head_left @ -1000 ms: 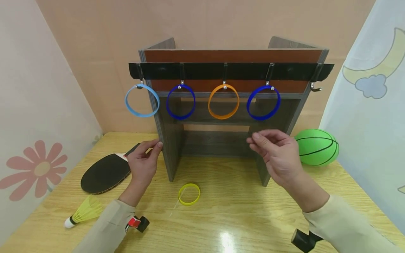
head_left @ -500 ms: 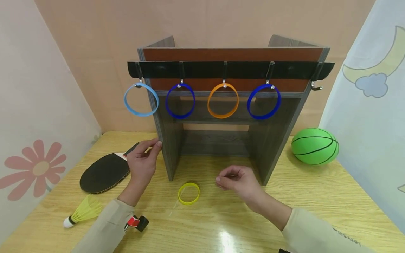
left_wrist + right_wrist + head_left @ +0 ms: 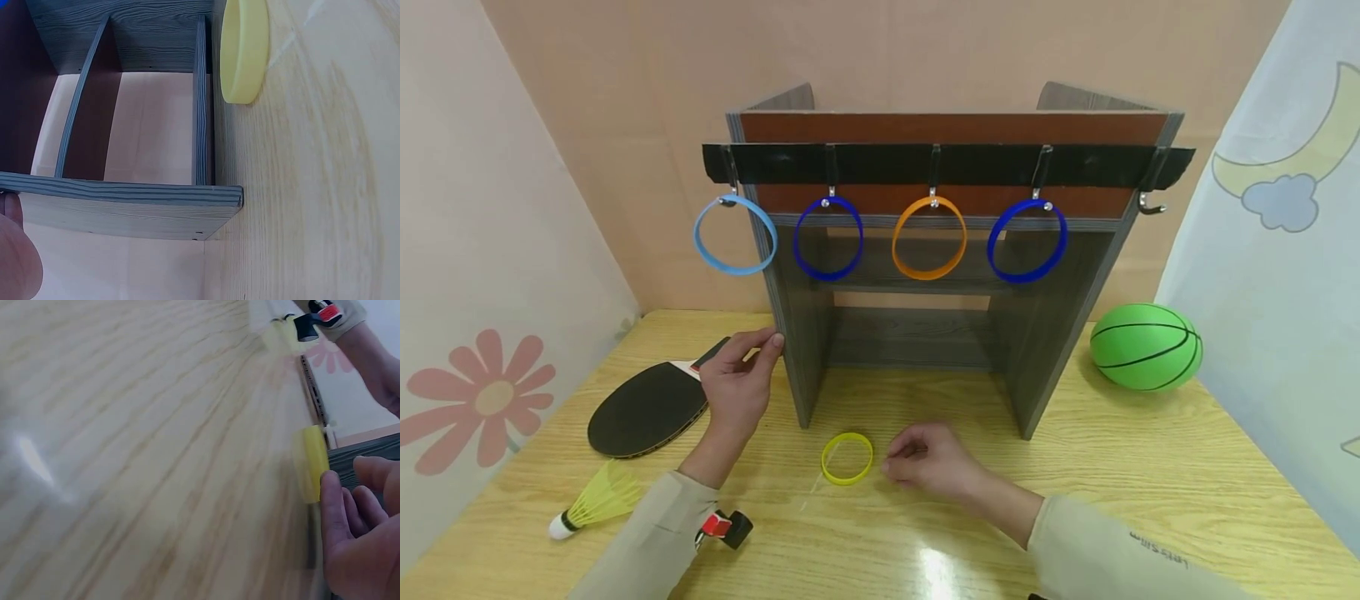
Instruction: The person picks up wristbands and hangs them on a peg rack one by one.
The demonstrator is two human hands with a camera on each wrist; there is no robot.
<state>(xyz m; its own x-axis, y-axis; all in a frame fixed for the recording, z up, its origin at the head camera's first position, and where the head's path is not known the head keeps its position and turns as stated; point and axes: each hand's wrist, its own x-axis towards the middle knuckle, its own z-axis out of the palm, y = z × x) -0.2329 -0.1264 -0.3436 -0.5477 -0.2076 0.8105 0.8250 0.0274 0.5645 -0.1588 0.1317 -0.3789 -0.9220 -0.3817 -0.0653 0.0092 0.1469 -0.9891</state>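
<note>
My left hand (image 3: 737, 385) pinches the front edge of the left side panel (image 3: 799, 350) of a grey wooden shelf, between thumb and fingers. On the table in front of the shelf lies a yellow ring (image 3: 848, 481). Just right of it, low over the tabletop, is my right hand (image 3: 936, 461), fingers loosely bent and holding nothing. In the right wrist view, a fingertip comes right up to the yellow ring (image 3: 317, 453). From hooks along the shelf's top hang a light blue ring (image 3: 733, 271), two dark blue rings (image 3: 828, 277) and an orange ring (image 3: 929, 276).
A bare hook (image 3: 1151, 207) sticks out at the right end of the black strip (image 3: 880, 164). Left of the shelf lie a table tennis bat (image 3: 647, 408) and a yellow shuttlecock (image 3: 598, 497). A green ball (image 3: 1146, 347) sits to the right of the shelf.
My right hand has come down and left, from in front of the shelf's right side to beside the yellow ring. The left hand keeps its grip on the panel.
</note>
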